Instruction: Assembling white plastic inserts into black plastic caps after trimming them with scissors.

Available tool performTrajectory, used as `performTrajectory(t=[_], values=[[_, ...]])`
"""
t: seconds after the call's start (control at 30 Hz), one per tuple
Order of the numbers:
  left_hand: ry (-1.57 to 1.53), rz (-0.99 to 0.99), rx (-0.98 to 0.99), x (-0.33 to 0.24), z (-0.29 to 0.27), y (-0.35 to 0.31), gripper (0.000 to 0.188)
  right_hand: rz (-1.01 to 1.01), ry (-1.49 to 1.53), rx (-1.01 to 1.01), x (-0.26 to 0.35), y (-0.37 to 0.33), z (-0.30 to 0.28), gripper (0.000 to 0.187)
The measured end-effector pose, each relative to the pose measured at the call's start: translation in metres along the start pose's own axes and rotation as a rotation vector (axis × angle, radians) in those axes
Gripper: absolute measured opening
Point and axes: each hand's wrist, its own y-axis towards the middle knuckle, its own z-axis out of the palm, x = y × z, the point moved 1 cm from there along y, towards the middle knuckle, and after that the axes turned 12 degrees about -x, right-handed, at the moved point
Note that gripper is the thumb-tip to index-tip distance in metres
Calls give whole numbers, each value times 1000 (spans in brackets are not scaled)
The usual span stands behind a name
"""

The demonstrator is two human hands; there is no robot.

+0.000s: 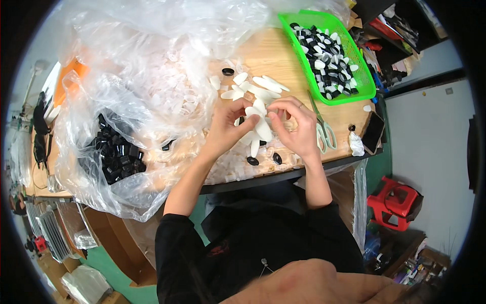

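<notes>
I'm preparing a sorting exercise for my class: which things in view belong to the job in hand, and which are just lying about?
Belonging, apparently: white oval pieces between left hand and right hand; black pieces in clear plastic; green basket of black-and-white parts.

Lying about, apparently: scissors; dark phone-like slab; red stool.

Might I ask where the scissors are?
In the head view, the scissors lie on the table, right of the right hand, blades beside the green basket.

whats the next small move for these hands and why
Perhaps the right hand should pluck one oval petal from the white flower-like cluster: the left hand seems to steady it, the right is close beside, and white pieces lie loose in the green basket.
</notes>
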Motion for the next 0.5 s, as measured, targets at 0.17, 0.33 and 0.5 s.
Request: performTrajectory(t=[0.17, 0.33, 0.5], values=[[133, 143, 82, 7, -3, 2, 20, -52, -45, -14, -1, 2, 5, 14], [116, 127, 50, 4, -1, 1, 18, -76, -126, -118, 0, 0, 9, 15], [3, 82, 11, 7, 3, 1, 13, -79, -186, -173, -5, -9, 13, 16]])
